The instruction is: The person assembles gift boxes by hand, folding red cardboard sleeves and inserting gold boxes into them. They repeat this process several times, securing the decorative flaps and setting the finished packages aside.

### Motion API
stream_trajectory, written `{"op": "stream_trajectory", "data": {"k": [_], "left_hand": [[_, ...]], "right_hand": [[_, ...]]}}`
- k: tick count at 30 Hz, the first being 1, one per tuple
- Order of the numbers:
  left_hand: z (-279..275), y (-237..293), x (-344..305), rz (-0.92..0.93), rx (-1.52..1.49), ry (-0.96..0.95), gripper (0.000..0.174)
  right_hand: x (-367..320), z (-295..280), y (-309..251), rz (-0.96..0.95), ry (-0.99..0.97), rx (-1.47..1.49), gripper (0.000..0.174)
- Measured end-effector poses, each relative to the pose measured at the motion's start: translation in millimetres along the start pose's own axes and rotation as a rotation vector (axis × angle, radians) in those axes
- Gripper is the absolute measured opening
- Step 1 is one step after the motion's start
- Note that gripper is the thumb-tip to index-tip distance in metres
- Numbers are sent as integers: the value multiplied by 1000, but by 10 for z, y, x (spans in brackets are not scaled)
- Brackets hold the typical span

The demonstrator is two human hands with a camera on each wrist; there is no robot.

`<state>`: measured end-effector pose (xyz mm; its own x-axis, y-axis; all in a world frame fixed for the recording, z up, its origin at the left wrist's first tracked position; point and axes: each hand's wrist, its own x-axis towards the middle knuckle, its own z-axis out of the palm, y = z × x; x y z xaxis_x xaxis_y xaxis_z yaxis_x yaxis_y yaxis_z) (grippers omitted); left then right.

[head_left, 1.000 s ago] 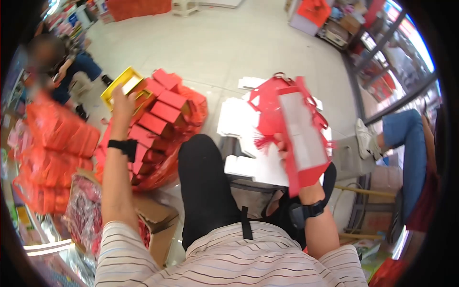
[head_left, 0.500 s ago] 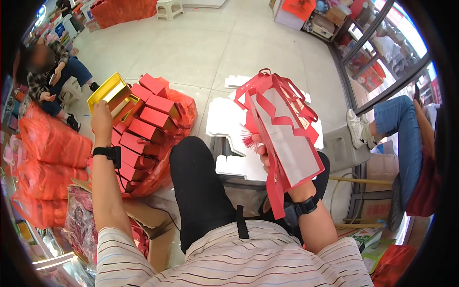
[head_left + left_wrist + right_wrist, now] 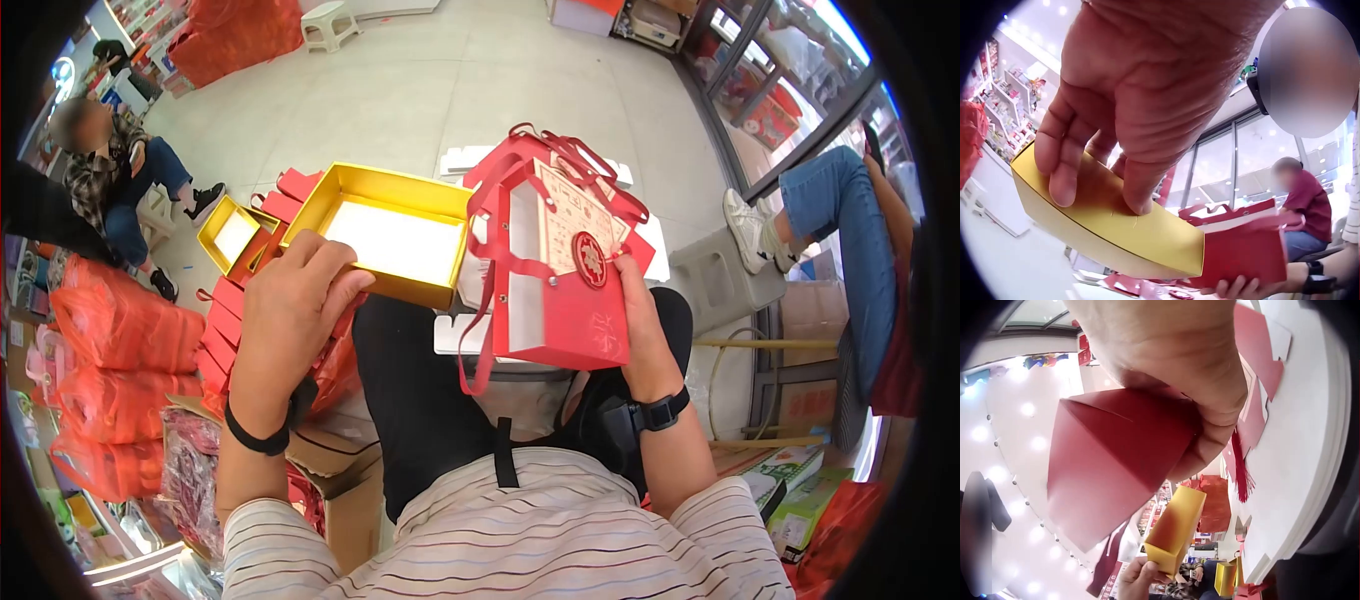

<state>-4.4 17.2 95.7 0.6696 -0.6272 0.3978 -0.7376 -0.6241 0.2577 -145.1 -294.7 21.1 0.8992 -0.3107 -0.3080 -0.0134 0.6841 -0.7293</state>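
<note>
In the head view my left hand pinches the near wall of an open yellow box with a white inside bottom. The left wrist view shows the thumb and fingers on either side of that yellow wall. My right hand holds a red paper gift bag by its side, tilted, with ribbon handles, a cream printed panel and a round red medallion. The yellow box's right end is right at the bag's left edge. A red tassel hangs beside the right hand in the right wrist view.
White stacked boards lie under the bag, in front of my knees. Red boxes and another yellow box are at left, beside stacked red plastic bags. A grey stool and a seated person's legs are at right.
My left hand has brought the yellow box from the left pile to the middle, beside the bag. The right hand has turned the gift bag so its printed panel and medallion show.
</note>
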Motion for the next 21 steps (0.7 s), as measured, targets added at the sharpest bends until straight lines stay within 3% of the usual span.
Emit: {"op": "stream_trajectory", "data": {"k": [14, 21], "left_hand": [[-116, 458, 57, 138, -196, 27, 24], [-147, 405, -21, 295, -95, -164, 27]], "right_hand": [[-180, -373, -176, -34, 85, -65, 46], [-147, -530, -188, -7, 33, -126, 49]]}}
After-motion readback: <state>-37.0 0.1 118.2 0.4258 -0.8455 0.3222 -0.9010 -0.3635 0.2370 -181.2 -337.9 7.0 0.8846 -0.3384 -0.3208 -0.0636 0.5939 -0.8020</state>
